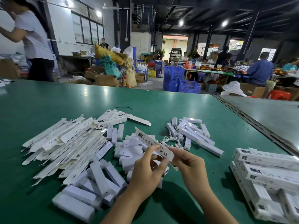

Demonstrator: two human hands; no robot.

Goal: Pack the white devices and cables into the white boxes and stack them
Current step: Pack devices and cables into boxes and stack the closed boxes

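At the far left a person in a white T-shirt and dark trousers point(34, 44) stood behind the green-topped bench point(48, 102). On its left side lay a fanned pile of flat, unfolded white cardboard boxes point(64, 143), printed with small black marks and overlapping one another. Just in front of that pile, nearer the wearer, sat a heap of chunky white rectangular plastic devices point(97, 180), lying every which way. A short black wire point(123, 108) lay alone further back on the bench.

In the middle, the left hand point(144, 172) had its grip pinched on a long narrow white box point(150, 141) with CE marks, fingers above and thumb below. The box was held tilted above the bench, its far end pointing up and to the left. The right hand point(191, 164) had its grip closed on the near end of the same box, pinching it between thumb and fingers. Under and behind the hands lay smaller white blocks point(129, 152), and just past the box a tangle of thin white cables point(171, 139).

To the right of the cables a loose cluster of long white bar-shaped devices point(194, 135) lay criss-crossed. At the bench's right edge, packed white boxes point(267, 172) stood stacked in layers. Beyond the bench stood blue plastic crates point(181, 80), and seated workers point(260, 70) at another table.
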